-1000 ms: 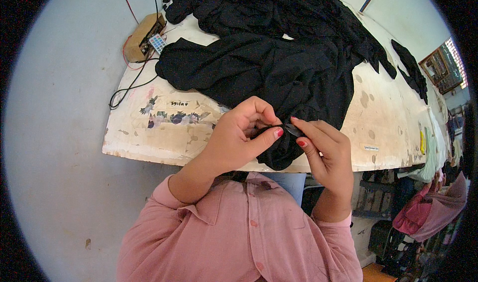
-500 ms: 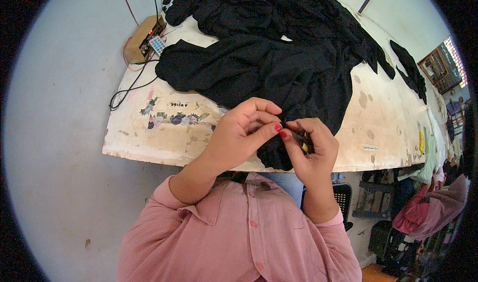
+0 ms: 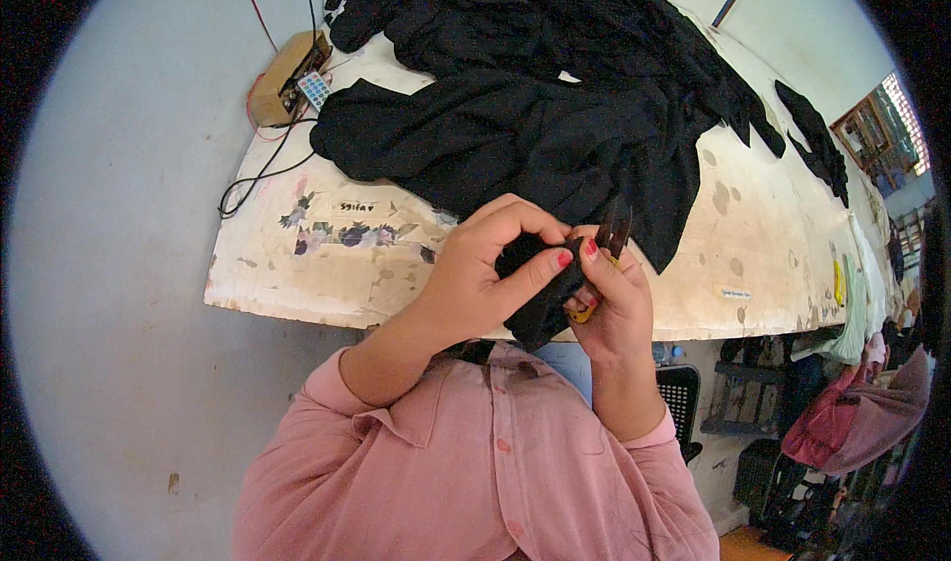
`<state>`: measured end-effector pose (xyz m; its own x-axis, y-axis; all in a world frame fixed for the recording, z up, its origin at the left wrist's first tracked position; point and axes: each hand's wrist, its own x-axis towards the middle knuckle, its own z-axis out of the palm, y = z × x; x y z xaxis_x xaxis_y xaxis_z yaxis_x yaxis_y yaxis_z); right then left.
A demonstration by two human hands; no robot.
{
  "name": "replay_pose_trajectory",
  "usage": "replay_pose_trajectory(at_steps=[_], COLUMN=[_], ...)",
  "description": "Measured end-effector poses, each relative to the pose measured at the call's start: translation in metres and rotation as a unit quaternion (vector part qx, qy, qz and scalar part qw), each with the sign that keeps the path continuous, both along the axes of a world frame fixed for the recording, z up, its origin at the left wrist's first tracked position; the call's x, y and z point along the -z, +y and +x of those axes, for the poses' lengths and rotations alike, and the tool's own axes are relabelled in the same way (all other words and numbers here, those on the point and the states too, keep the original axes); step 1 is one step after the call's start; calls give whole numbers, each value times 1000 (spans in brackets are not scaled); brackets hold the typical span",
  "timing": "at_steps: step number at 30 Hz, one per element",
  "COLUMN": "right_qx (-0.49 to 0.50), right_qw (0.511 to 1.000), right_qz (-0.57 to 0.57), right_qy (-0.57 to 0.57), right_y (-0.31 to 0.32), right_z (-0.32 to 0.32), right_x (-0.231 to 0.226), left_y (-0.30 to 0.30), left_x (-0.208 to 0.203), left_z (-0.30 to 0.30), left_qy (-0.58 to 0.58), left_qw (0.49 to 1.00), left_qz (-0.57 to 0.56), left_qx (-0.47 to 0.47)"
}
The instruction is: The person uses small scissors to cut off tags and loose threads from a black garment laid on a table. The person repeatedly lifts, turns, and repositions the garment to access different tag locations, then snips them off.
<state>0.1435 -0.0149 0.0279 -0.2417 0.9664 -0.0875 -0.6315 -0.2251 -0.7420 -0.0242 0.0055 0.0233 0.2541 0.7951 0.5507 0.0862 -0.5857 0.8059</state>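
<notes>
Black cloth (image 3: 540,313) is gathered between my hands near the table's front edge, part of a black garment piece (image 3: 515,135) that spreads back over the tabletop. My left hand (image 3: 480,269) pinches its edge between thumb and fingers. Close beside it, my right hand (image 3: 616,308) grips thread snips (image 3: 616,229) with a yellow handle low in the palm. Their dark blades point up and away past the fingers. The right thumb and forefinger also press on the cloth edge, almost touching the left fingertips. The exact spot pinched is hidden by the fingers.
More black cloth (image 3: 475,16) is heaped at the back of the worn white table (image 3: 327,294). A boxy device with wires (image 3: 282,81) and a small remote (image 3: 313,90) lie at the left. A separate black piece (image 3: 814,145) lies far right, with hanging fabrics (image 3: 852,412) beyond.
My right hand has shifted a little left and turned, so the snips' blades now point up and away. The cloth edge is raised and folded between both hands.
</notes>
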Motion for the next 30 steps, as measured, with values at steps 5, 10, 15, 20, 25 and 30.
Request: replay_pose_trajectory(at_steps=[5,10,15,20,25,30], right_qx=[49,104,258,167,174,177], right_qw=[985,938,714,667,628,626], right_qz=[97,191,360,354,363,372], right_qy=[-132,-271,-543,-633,-666,-662], right_y=[3,5,-3,-24,-21,-18], right_z=[1,3,5,8,6,4], right_x=[2,0,-23,-38,-39,-35], left_y=[-5,-6,-3,-1,0,-2], left_x=[-4,-9,-2,-6,-6,-5], left_z=[7,4,8,10,10,8], left_qy=[-36,-20,-15,10,21,24], left_qw=[996,986,992,984,981,983], left_qz=[-73,-163,-26,76,110,89], left_qx=[-40,-10,-125,-160,-157,-161])
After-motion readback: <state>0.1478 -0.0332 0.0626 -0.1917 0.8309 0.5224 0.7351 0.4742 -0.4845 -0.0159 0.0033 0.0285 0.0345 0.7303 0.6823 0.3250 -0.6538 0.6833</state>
